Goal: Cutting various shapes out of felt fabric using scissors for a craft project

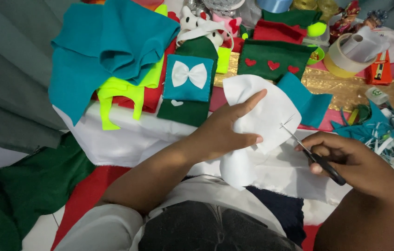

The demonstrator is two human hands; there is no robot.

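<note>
Two hands at work over a piece of white felt [260,111], the landmark for all else. Left hand [225,132] clasped around the felt's lower left part, thumb pressed on its front, forefinger stretched up across it, lifting it above a white cloth [127,139] spread beneath. Right hand [346,160], just right of the felt, closed around the black handles of small scissors [315,155], blades parted, tips touching the felt's right edge. Directly behind the felt, a dark green felt piece [271,60] with three red hearts; at its upper right corner, touching or just beside, a teal scrap [306,102]. Up and left of the felt, a teal square with a white bow [188,76] on a dark green strip. Further left, well apart, a heap of teal felt [108,46] over neon yellow and red pieces. Far to the upper right, a roll of tape [346,58] and an orange cutter [380,69]; right of the felt, beyond the scissors hand, a tangle of teal and white offcuts [383,130].
</note>
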